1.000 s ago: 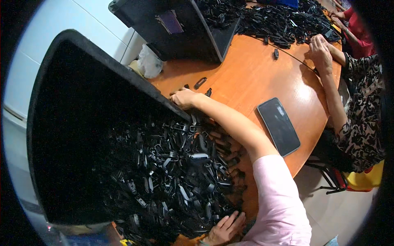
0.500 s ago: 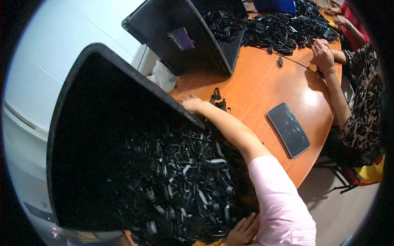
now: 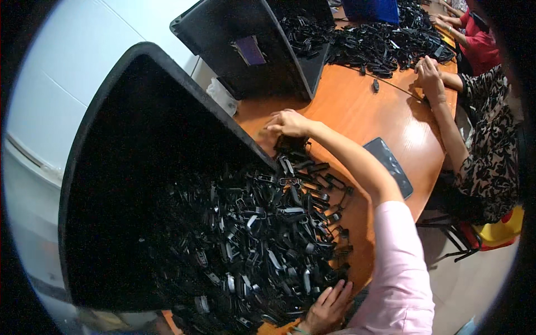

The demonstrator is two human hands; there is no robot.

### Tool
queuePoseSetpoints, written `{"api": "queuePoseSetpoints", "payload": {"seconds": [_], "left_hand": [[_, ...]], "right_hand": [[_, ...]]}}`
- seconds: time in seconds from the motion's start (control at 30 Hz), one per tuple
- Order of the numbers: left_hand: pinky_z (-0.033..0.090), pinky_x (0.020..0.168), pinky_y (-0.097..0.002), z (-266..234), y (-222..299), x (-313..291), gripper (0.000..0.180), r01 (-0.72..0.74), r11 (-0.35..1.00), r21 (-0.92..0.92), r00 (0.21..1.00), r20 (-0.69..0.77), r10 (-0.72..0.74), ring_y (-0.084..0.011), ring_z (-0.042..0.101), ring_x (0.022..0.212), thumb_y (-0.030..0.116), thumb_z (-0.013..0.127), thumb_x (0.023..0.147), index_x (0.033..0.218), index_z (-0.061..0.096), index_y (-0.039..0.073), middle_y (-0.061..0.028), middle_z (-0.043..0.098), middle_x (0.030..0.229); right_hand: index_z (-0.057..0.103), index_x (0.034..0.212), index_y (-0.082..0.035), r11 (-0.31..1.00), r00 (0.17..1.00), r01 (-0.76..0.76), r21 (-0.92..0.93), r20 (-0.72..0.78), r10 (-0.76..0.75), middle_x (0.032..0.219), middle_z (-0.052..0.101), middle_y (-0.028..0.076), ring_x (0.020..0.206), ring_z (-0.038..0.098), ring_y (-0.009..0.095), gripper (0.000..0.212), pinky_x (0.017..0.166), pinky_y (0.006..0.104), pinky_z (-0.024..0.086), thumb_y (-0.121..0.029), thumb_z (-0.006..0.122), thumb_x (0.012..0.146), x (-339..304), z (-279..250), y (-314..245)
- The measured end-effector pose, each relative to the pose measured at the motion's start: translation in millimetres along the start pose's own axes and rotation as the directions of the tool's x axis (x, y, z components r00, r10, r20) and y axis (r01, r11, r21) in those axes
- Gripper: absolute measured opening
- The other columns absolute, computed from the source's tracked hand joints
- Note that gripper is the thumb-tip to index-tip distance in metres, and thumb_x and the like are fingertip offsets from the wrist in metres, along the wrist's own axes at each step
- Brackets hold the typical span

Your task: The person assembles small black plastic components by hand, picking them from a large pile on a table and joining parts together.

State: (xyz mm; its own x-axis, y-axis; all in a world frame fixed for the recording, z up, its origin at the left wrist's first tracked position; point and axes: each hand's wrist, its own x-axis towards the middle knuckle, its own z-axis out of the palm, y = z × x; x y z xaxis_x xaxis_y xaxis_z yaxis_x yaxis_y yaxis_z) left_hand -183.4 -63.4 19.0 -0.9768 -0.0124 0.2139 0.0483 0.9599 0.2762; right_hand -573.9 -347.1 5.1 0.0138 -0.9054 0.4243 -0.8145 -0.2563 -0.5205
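A heap of small black plastic clips or buckles (image 3: 262, 223) spills from a large black bin (image 3: 106, 184), tipped on its side, onto the orange wooden table (image 3: 357, 123). My right hand (image 3: 289, 123) is stretched out past the bin's rim, above the heap's far end. Its fingers are bent downward and their tips are blurred, so I cannot make out whether they hold anything. At the near edge of the heap, my left hand (image 3: 326, 310) lies with its fingers extended beside the pieces. It grips nothing that I can see.
A dark smartphone (image 3: 388, 164) lies right of my right forearm. Another black bin (image 3: 240, 50) stands farther back, beside a second dark heap (image 3: 385, 42). A clear plastic bag (image 3: 221, 97) sits between the bins. Across the table are a co-worker's hands (image 3: 431, 81).
My right hand has moved to the right, from behind the bin's rim to above the heap's far end. The forearm has swung right, uncovering more pieces. My left hand stays near the heap's edge.
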Motion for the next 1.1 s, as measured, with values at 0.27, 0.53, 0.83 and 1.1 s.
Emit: {"api": "queuePoseSetpoints", "payload": {"seconds": [0.27, 0.53, 0.83, 1.1], "left_hand": [[0.032, 0.101, -0.0355, 25, -8, -9, 0.034, 0.125, 0.99, 0.073, 0.992, -0.03, -0.123, -0.0222, 0.042, 0.125, 0.02, 0.055, 0.085, 0.118, 0.06, 0.012, -0.004, 0.049, 0.131], [0.029, 0.103, -0.0394, 20, -12, -1, 0.042, 0.087, 0.989, 0.121, 0.995, -0.063, -0.079, -0.0253, 0.041, 0.125, 0.026, 0.062, 0.082, 0.12, 0.056, 0.008, -0.0081, 0.048, 0.132], [0.034, 0.099, -0.0373, 25, -12, -2, 0.036, 0.051, 0.991, 0.123, 0.998, -0.051, -0.045, -0.0255, 0.043, 0.124, 0.026, 0.058, 0.084, 0.116, 0.059, 0.01, -0.009, 0.049, 0.131], [0.029, 0.103, -0.0344, 23, -12, -15, 0.039, 0.037, 0.999, -0.023, 0.993, 0.115, -0.034, -0.0261, 0.036, 0.13, 0.024, 0.044, 0.087, 0.12, 0.055, 0.005, -0.0102, 0.044, 0.136]], "right_hand": [[0.061, 0.117, -0.018, 0.999, 0.941, 0.031, -0.014, 0.337, -0.024, 0.134, 0.047, 0.007, 0.132, 0.031, 0.024, 0.043, 0.105, 0.0566, 0.014, -0.046, 0.043, 0.09, -29, 28, -37], [0.066, 0.103, -0.009, 0.998, 0.994, 0.018, 0.056, 0.104, -0.024, 0.114, 0.06, 0.008, 0.118, 0.047, 0.025, 0.031, 0.101, 0.0465, 0.027, -0.032, 0.052, 0.088, -92, 10, -47], [0.046, 0.13, -0.028, 0.765, 0.79, -0.606, -0.219, -0.279, 0.546, 0.141, 0.027, 0.026, 0.132, 0.02, 0.046, 0.046, 0.1, 0.0674, 0.015, -0.047, 0.043, 0.088, -51, 5, -9], [0.052, 0.125, -0.014, 0.439, 0.6, -0.787, -0.433, -0.373, 0.708, 0.133, 0.04, 0.022, 0.131, 0.023, 0.043, 0.048, 0.1, 0.0694, 0.01, -0.045, 0.038, 0.091, 8, 24, 14]]}}
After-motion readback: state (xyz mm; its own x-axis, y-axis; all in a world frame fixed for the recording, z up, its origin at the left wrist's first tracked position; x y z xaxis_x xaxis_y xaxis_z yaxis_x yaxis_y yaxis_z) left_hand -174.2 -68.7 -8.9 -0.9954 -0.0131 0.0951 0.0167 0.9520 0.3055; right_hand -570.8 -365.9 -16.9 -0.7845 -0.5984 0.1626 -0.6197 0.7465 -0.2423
